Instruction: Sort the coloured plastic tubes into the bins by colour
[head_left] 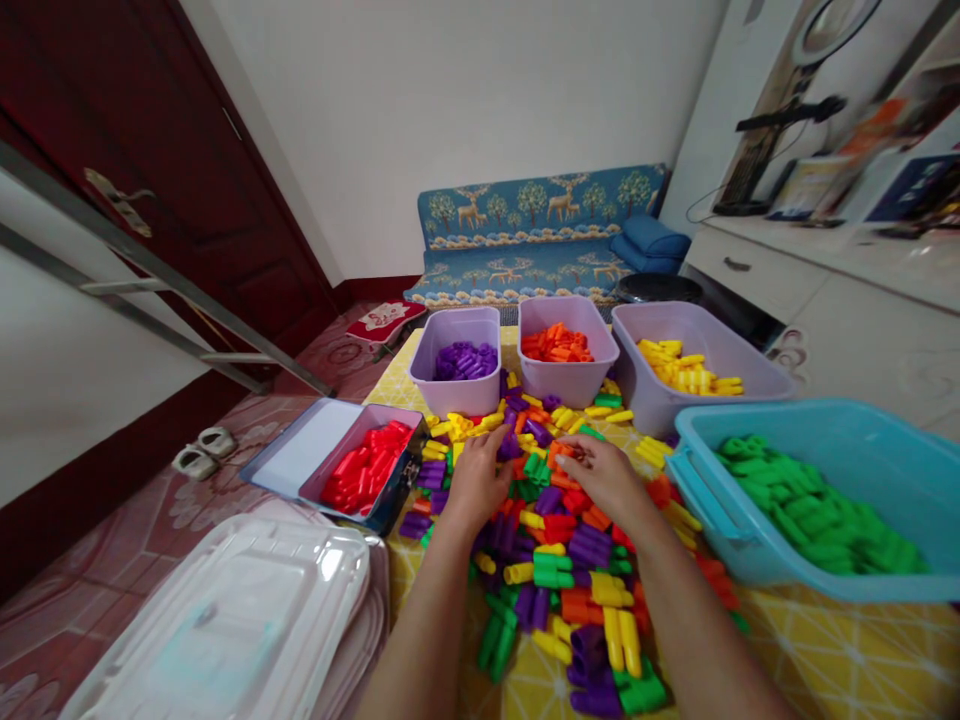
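Note:
Over a loose pile of coloured plastic toy building blocks [553, 575], both my hands are at work. My left hand [480, 482] is closed around a purple block [509, 442] at the far part of the pile. Slightly to its right, my right hand [601, 472] pinches an orange block [559, 456] between thumb and fingers. Beneath and between the hands lie mixed red, green, yellow, purple and orange blocks, some joined in pairs.
Behind the pile stand lilac bins of purple [459, 397], orange [568, 383] and yellow blocks [660, 405]. A turquoise tub [720, 540] at right holds green blocks; an open box [315, 485] at left holds red ones. White lids [300, 590] are stacked front left, on the yellow tablecloth's [795, 640] left side.

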